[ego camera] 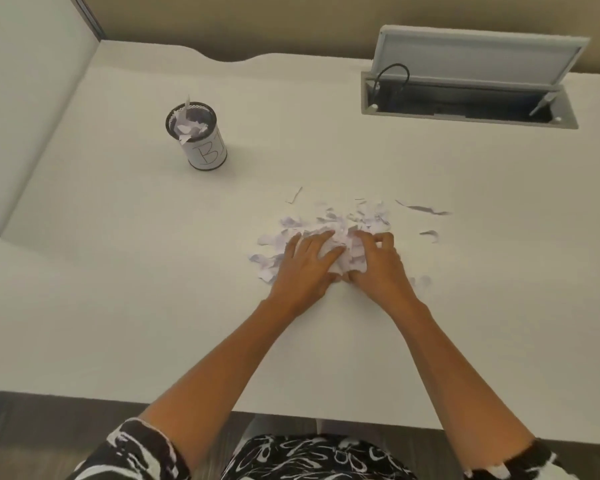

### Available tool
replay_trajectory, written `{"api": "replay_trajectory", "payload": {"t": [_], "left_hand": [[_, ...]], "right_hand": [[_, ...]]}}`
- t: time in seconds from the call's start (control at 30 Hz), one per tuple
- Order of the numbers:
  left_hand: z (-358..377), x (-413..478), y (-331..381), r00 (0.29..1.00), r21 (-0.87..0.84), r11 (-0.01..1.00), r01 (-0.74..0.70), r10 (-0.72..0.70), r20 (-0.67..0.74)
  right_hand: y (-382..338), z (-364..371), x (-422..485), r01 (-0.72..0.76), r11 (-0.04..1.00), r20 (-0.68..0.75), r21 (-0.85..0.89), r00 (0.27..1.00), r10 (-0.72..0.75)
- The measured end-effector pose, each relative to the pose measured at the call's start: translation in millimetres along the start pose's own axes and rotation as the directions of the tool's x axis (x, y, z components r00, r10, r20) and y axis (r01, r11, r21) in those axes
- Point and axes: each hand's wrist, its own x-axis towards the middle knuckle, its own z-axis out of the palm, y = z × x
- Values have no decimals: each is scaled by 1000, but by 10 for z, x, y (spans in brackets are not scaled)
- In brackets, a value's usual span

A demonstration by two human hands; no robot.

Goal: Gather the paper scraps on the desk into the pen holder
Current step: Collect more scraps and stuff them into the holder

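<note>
A pile of white paper scraps [329, 225] lies in the middle of the white desk [153, 271]. My left hand [303, 268] and my right hand [378, 263] press together on the near side of the pile, fingers curled around a bunch of scraps between them. Loose strips lie apart from the pile: one [421, 207] to the right, a small one [430, 234] below it, another [294, 195] behind the pile. The black mesh pen holder [201, 143], wrapped in a white label, stands upright at the back left with scraps inside.
An open cable hatch [468, 98] with a raised grey lid and a black cable sits at the back right of the desk. A white partition [25, 98] borders the left side. The desk's front edge runs just before my body.
</note>
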Motion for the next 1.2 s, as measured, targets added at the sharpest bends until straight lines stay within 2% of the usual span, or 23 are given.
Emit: {"api": "replay_trajectory", "payload": {"t": [0.13,0.2,0.3,0.37,0.53,0.6,0.73,0.83,0.9,1.07,1.2], "left_hand": [[-61,-114,-92,994,18,996,82,-81,-69],[-66,-244,-161,977,45,982,185,-178,-118],[-51,-419,-238,924,48,927,372,-365,-117],[-47,-439,-249,898,14,901,434,-431,-83],[-111,-194,-201,908,-124,903,411,-418,-36],[-164,-65,-181,909,-177,895,410,-417,-4],[-278,190,-204,920,-173,904,392,-379,101],[-339,322,-232,928,-253,894,370,-340,155],[-349,368,-258,930,-271,891,365,-337,143],[-344,424,-329,912,-337,851,404,-402,79],[-345,453,-399,875,-466,765,446,-483,45]], "right_hand": [[78,-78,-116,-61,992,-71,-111,996,53],[166,-116,-214,-125,978,-92,-166,990,110],[256,-140,-314,-252,950,-58,-182,968,245],[238,-117,-314,-295,944,-8,-146,955,297],[-98,-3,-114,-190,979,18,-74,981,192],[-271,37,11,-161,981,59,-105,984,168],[-541,68,249,-84,974,137,-212,984,115],[-654,96,335,-19,977,93,-214,995,39],[-705,110,377,-2,982,56,-191,998,13],[-747,101,438,12,991,-14,-137,1000,-14],[-792,80,485,31,996,-75,-81,997,-37]]}}
